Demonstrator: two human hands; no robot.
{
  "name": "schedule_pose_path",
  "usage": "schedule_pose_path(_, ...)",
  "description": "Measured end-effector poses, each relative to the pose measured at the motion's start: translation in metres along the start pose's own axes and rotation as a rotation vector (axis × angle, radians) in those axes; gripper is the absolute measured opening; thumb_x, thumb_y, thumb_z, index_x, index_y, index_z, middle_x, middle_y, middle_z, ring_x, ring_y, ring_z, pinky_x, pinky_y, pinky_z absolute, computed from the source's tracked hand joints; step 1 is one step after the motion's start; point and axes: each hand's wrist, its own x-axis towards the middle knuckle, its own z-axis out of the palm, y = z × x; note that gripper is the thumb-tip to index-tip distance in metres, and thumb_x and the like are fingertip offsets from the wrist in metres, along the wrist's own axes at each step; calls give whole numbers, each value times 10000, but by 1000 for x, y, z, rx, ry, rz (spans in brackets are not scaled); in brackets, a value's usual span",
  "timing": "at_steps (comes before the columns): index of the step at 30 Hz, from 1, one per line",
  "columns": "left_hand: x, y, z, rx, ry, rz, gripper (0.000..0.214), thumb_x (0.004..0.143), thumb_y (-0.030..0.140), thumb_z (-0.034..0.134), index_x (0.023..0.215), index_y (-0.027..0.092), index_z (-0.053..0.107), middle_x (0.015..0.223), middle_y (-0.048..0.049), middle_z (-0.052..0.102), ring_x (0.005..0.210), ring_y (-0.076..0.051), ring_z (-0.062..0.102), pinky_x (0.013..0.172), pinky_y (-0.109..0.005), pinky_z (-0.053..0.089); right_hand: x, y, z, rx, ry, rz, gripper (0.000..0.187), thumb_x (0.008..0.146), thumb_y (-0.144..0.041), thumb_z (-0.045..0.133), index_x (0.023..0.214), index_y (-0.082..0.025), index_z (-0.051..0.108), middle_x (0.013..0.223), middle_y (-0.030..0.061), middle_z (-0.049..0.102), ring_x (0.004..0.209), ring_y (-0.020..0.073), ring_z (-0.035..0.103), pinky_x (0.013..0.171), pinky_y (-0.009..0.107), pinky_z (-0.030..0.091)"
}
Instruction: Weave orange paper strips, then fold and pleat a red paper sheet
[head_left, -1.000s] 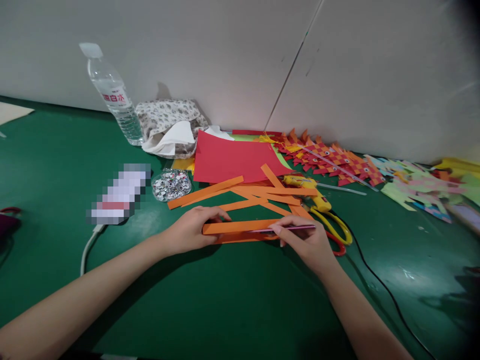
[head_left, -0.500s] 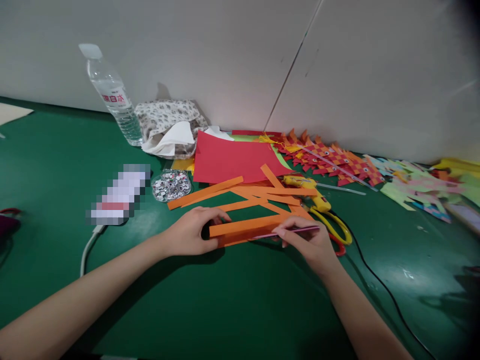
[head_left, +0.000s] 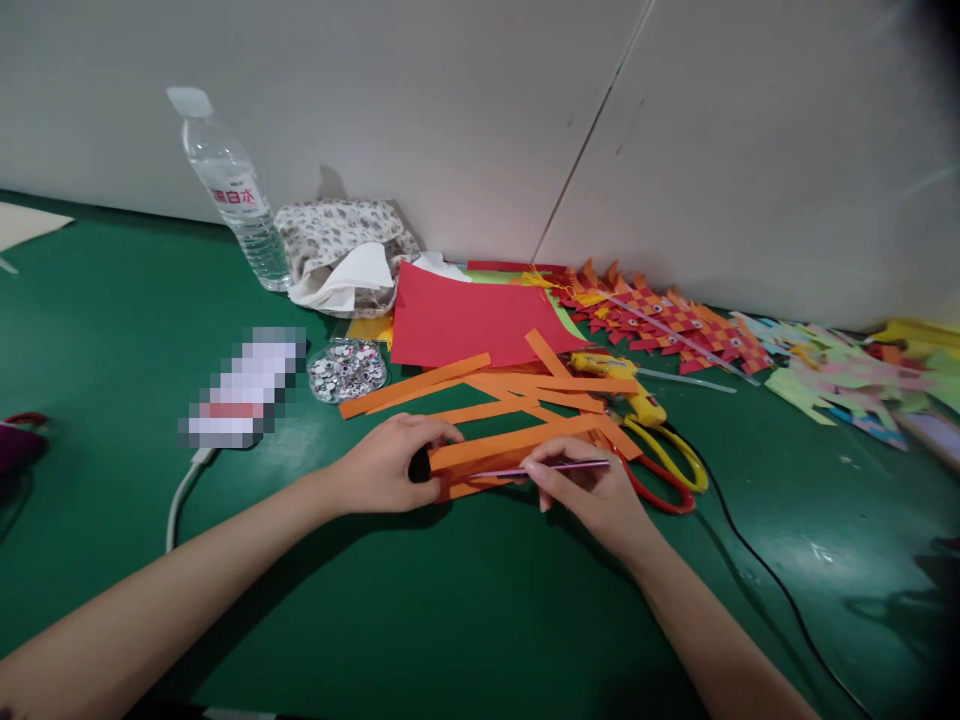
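A folded orange paper strip point(head_left: 510, 445) stands a little apart at its edges, its left end between the thumb and fingers of my left hand point(head_left: 382, 465). My right hand point(head_left: 589, 500) pinches a slim pink and dark pen-like tool point(head_left: 581, 465). The tool lies nearly level, its thin left end inside the fold of the paper; I cannot make out its exact kind. Just behind both hands, loose orange strips point(head_left: 420, 385) lie crossed over each other. Red scissor handles point(head_left: 660, 495) and yellow scissor handles point(head_left: 690, 455) rest beside my right hand, their blades hidden.
Behind the strips are red paper sheets point(head_left: 465, 315), a bag of googly eyes point(head_left: 349, 372) and a yellow glue gun point(head_left: 645, 400) with a black cord. A water bottle point(head_left: 244, 200), patterned pouch point(head_left: 345, 230) and phone point(head_left: 247, 385) stand left; woven red-orange paper fish point(head_left: 675, 320) lie right.
My right hand has moved left with the tool, whose thin end sits further along inside the fold. More of the red scissor handles shows. My left hand keeps its hold.
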Motion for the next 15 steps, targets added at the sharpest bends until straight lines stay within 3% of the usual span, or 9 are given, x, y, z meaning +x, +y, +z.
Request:
schedule_pose_path(6,1,2,-1,-31,-11,-5,418,660,158,609,1072,222,575,826,15,666,818,-181,636,847,-337,451,0,3,3,-35,-56,7,218,842,-398,632,821,-183,667,732,18,636,525,106,568,508,240,473)
schedule_pose_path(15,1,0,0,-33,-22,-21,432,649,157,655,1069,228,586,838,19,671,815,-182,640,855,-349,440,1,0,7,-80,-85,6,243,848,-427,611,809,-195,671,688,4,629,521,110,570,506,236,471)
